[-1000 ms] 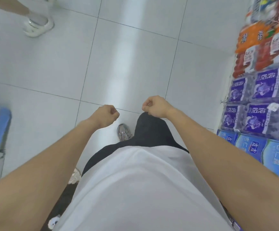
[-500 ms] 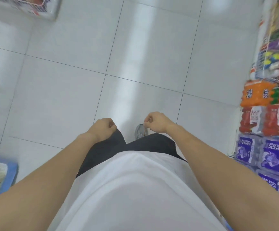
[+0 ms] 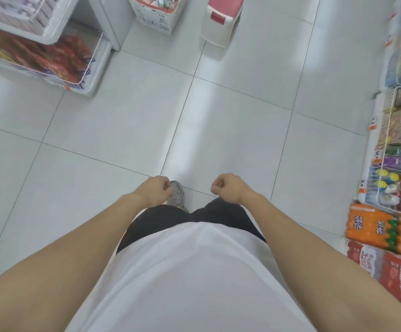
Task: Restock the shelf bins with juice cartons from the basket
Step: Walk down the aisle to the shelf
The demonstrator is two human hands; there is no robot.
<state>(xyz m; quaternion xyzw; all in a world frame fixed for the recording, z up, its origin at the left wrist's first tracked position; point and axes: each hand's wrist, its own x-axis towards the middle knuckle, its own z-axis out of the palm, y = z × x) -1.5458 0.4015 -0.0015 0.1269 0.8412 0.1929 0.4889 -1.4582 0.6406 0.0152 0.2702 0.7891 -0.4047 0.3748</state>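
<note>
My left hand (image 3: 156, 190) and my right hand (image 3: 228, 187) are held out in front of my waist, both curled into fists with nothing in them. A white plastic basket (image 3: 155, 19) with a red rim stands on the floor at the far end of the aisle. It holds packets that are too blurred to identify. No juice carton is plainly visible. Wire shelf bins (image 3: 391, 188) line the right side, stocked with bottles and small packs.
A white shelf unit (image 3: 58, 56) with red snack bags stands at the far left. A red-and-white stool (image 3: 221, 22) sits beside the basket. Orange bottle packs (image 3: 377, 228) and red packs (image 3: 384, 267) are stacked on the floor at the right. White floor tiles (image 3: 122, 130) run between them.
The view has advanced along the aisle: the purple packs have dropped out of sight, and the basket, stool and left shelf have appeared ahead. Both hands stay curled and hold nothing.
</note>
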